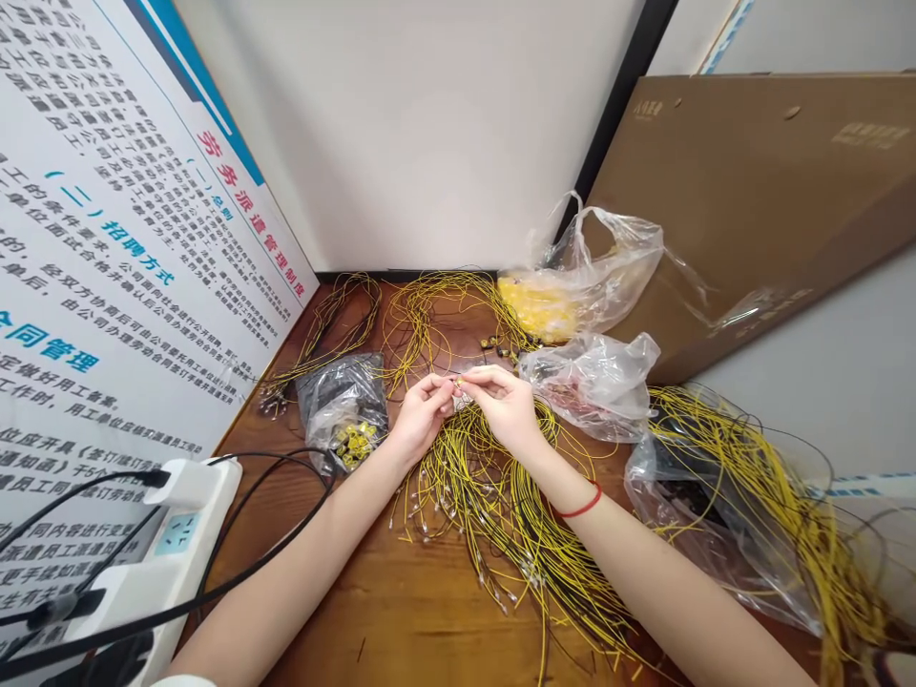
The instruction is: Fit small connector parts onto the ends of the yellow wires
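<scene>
My left hand (422, 415) and my right hand (505, 405) meet above the middle of the wooden table (401, 592), fingertips pinched together on a small yellow piece (458, 382) at the end of a thin wire. Below them lies a big bundle of yellow wires (501, 506) with clear tips. A red string circles my right wrist. A small dark bag of yellow parts (347, 420) lies just left of my left hand.
More yellow wire loops (429, 315) lie at the back. A clear bag of yellow parts (565, 296), another clear bag (593, 382) and a bag with wires (737, 496) sit to the right. White power strip (172, 534) with black cables at left. Printed board (107, 239) left, cardboard box (751, 200) right.
</scene>
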A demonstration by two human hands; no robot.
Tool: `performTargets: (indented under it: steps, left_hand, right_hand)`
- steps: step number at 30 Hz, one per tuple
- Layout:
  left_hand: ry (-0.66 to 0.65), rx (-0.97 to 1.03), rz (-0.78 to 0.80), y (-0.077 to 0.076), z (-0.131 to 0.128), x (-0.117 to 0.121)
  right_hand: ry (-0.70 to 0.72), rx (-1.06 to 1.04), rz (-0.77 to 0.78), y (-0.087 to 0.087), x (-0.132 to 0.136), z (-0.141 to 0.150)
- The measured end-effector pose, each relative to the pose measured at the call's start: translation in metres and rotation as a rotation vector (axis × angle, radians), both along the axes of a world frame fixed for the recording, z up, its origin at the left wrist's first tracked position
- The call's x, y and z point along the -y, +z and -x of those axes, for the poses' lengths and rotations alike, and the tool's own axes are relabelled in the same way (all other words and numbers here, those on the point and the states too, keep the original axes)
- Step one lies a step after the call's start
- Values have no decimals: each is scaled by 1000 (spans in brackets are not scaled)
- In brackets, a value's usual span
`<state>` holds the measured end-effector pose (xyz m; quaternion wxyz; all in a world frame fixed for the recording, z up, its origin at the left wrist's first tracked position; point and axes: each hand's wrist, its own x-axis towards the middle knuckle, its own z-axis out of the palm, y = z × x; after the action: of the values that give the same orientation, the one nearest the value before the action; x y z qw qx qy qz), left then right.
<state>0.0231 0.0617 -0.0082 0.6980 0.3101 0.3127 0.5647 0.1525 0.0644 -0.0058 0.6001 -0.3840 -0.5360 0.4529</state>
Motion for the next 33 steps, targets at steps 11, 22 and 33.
performTargets:
  steps: [11, 22, 33]
  left_hand:
    - [45, -98, 4, 1, -1, 2]
    - [36, -233, -24, 1, 2, 1]
    - [12, -275, -24, -1, 4, 1]
  right_hand:
    - [23, -7, -8, 1, 0, -2]
    - [-70, 325, -279, 11, 5, -12]
    - [15, 104, 11, 3, 2, -8]
